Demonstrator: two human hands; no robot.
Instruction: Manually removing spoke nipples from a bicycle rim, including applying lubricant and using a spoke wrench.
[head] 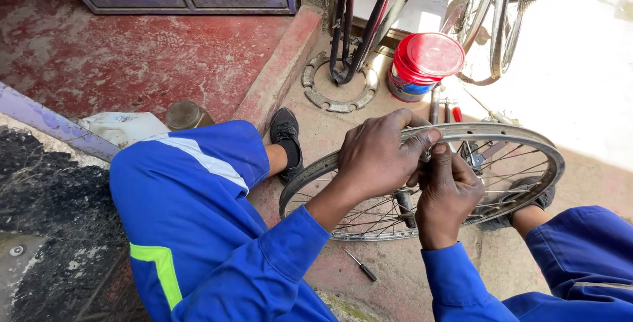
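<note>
We are sitting on the concrete floor in blue overalls, and everything here is being placed against the bicycle wheel rim lying between our feet. Nearest to us, just on our side of the rim, a small screwdriver is lying on the floor, untouched. Over the near-middle of the rim our left hand is curling over the rim's upper edge, fingers wrapped and gripping the metal to steady it. Our right hand is closing tight just beside it, fingers pinched on something small at the rim's inner face; we cannot tell whether that is a spoke nipple or a small tool. To work this well, we judge that the left hand should be keeping the rim from rocking while the right is turning in small, even amounts, with the spokes watched for uneven tension. To the left of the rim our black shoe is resting. Beyond the rim, a red-lidded bucket is standing, with a toothed metal ring to its left, holding dark frame tubes. Farthest off, beyond the bucket, another wheel is leaning upright.
</note>
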